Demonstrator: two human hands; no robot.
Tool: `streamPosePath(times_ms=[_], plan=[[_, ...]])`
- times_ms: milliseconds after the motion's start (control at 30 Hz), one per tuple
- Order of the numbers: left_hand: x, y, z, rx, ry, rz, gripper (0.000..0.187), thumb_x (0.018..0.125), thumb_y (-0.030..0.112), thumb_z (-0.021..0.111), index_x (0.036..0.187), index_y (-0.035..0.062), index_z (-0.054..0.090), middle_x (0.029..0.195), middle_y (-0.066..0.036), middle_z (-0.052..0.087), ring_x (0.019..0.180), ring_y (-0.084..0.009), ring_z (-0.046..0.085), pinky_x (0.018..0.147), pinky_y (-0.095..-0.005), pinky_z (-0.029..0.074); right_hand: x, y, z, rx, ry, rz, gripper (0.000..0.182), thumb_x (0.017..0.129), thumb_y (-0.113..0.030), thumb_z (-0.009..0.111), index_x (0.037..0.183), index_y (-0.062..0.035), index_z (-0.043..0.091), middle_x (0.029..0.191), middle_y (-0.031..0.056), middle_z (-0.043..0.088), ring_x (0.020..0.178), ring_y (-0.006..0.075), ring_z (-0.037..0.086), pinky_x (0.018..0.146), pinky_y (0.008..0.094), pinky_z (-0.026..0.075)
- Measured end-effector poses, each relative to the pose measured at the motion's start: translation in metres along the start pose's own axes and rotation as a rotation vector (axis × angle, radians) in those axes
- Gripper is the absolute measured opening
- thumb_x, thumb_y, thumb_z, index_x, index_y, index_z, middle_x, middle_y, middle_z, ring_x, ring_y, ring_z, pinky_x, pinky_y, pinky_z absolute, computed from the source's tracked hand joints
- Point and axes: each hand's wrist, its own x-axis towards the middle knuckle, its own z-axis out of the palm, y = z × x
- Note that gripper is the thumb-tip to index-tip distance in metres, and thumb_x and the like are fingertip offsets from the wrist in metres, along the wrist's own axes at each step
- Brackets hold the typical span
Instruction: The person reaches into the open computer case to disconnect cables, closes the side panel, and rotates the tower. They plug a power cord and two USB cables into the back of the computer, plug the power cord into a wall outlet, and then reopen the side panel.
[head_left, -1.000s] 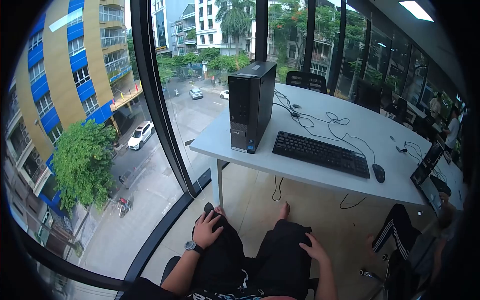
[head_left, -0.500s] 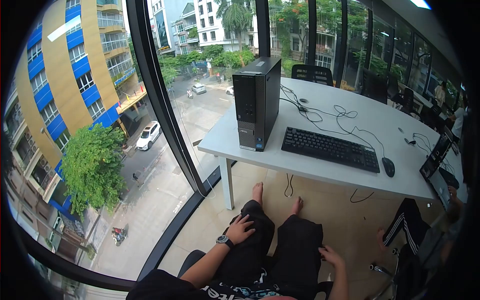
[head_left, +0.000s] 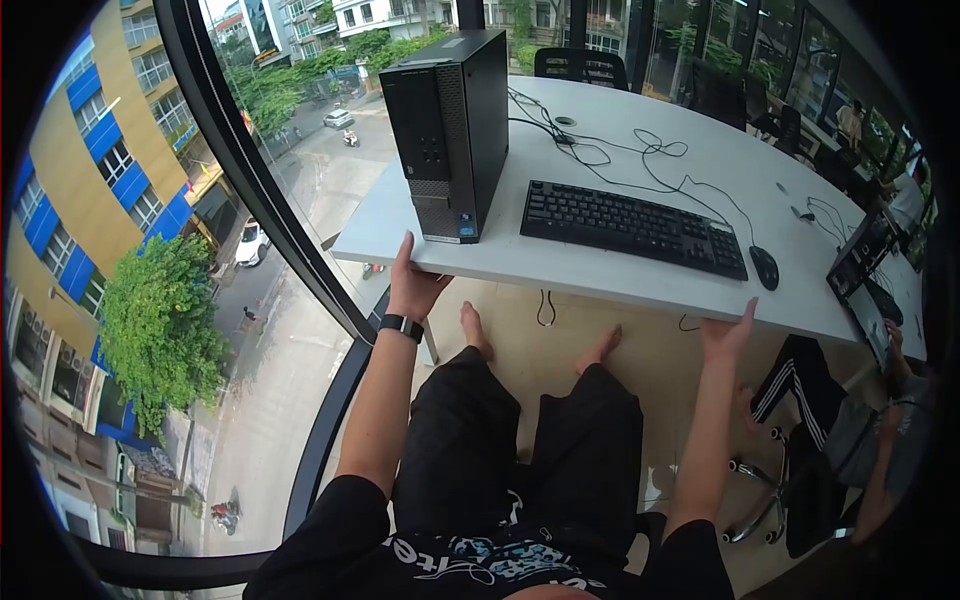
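Note:
Both my hands are at the front edge of a white table [head_left: 372,222]. My left hand [head_left: 413,287], with a watch on its wrist, grips the edge just below a black Dell computer tower [head_left: 440,140]; the thumb points up at the edge and the fingers go underneath. Further right, my right hand [head_left: 728,335] holds the same edge, thumb raised and fingers hidden under the tabletop. A black keyboard [head_left: 630,228] lies between the hands on the table. Beside it, just above my right hand, is a black mouse [head_left: 764,268].
Loose black cables [head_left: 650,145] lie behind the keyboard. Tall windows with dark frames [head_left: 235,130] rise at the left, above a street. A black chair [head_left: 580,68] stands behind the table. At the right, a seated person [head_left: 885,430] is near a dark screen-like panel [head_left: 865,320].
My left hand has left my thigh and my right hand has risen from beside my leg; both now hold the table's front edge. The view has shifted, placing the table higher and further left.

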Motion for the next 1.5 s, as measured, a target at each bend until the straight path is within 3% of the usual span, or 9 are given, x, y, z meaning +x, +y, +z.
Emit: streamPosePath(times_ms=[33,67,133,200,300,367,500,1500], plan=[[0.006,-0.005,-0.002,0.133,0.08,0.054,0.057,0.097,0.047,0.057,0.133,0.0027,0.055,0.135,-0.015,0.059,0.129,-0.0288,0.054,0.112,-0.0495,0.04,0.009,0.009,0.009,-0.102,-0.016,-0.091,0.066,0.091,-0.057,0.065,0.132,-0.0061,0.054,0.12,0.0126,0.064,0.105,0.0278,0.065,0.081,0.0414,0.055],[0.012,-0.004,-0.008,0.135,0.078,0.058,0.057,0.097,0.047,0.057,0.133,0.0027,0.055,0.135,-0.015,0.059,0.129,-0.0288,0.054,0.112,-0.0495,0.04,0.018,0.012,0.007,-0.098,-0.019,-0.091,0.066,0.091,-0.057,0.065,0.132,-0.0061,0.054,0.12,0.0126,0.064,0.105,0.0278,0.065,0.081,0.0414,0.055],[0.016,-0.002,-0.021,0.274,0.005,0.04,0.057,0.094,0.042,0.059,0.131,-0.0008,0.055,0.131,-0.016,0.061,0.124,-0.0297,0.057,0.108,-0.0482,0.044,0.029,0.011,-0.013,-0.301,0.056,-0.069,0.053,0.091,-0.053,0.061,0.123,-0.0106,0.058,0.104,0.0069,0.068,0.086,0.0232,0.068,0.062,0.0377,0.051],[0.007,0.0,-0.013,0.322,0.032,0.079,0.06,0.092,0.042,0.059,0.13,-0.0036,0.055,0.128,-0.018,0.062,0.12,-0.0301,0.06,0.104,-0.0463,0.047,0.03,0.009,-0.022,-0.417,0.109,-0.115,0.052,0.092,-0.056,0.057,0.117,-0.0111,0.059,0.1,0.0063,0.067,0.084,0.0218,0.066,0.063,0.0355,0.049],[-0.001,0.003,-0.007,0.314,0.02,0.04,0.06,0.093,0.043,0.058,0.13,-0.0036,0.054,0.127,-0.017,0.062,0.118,-0.0293,0.06,0.103,-0.0449,0.047,0.028,-0.001,-0.035,-0.445,-0.052,-0.056,0.054,0.092,-0.058,0.057,0.115,-0.0098,0.059,0.096,0.0067,0.067,0.081,0.0217,0.065,0.065,0.0348,0.048],[0.0,0.006,-0.01,0.394,0.0,0.0,0.06,0.093,0.044,0.057,0.13,-0.0027,0.054,0.125,-0.017,0.063,0.114,-0.0286,0.061,0.1,-0.0433,0.049,0.029,-0.005,-0.037,-0.48,-0.122,0.033,0.056,0.089,-0.057,0.061,0.123,-0.0129,0.057,0.104,0.0038,0.065,0.087,0.0213,0.061,0.073,0.0363,0.043],[0.003,0.002,-0.013,0.337,0.012,0.02,0.06,0.094,0.046,0.056,0.13,-0.0023,0.054,0.124,-0.017,0.064,0.11,-0.0278,0.063,0.097,-0.042,0.05,0.029,-0.004,-0.036,-0.478,-0.142,0.028,0.057,0.089,-0.058,0.06,0.123,-0.0126,0.057,0.103,0.0041,0.065,0.086,0.0218,0.062,0.074,0.0365,0.044],[0.002,0.002,-0.013,0.413,-0.021,0.054,0.062,0.096,0.05,0.052,0.13,-0.0021,0.056,0.123,-0.015,0.065,0.106,-0.025,0.063,0.097,-0.0394,0.05,0.026,-0.004,-0.036,-0.497,-0.124,0.008,0.061,0.086,-0.059,0.063,0.126,-0.0126,0.056,0.11,0.0054,0.063,0.091,0.0238,0.061,0.078,0.0365,0.043]])
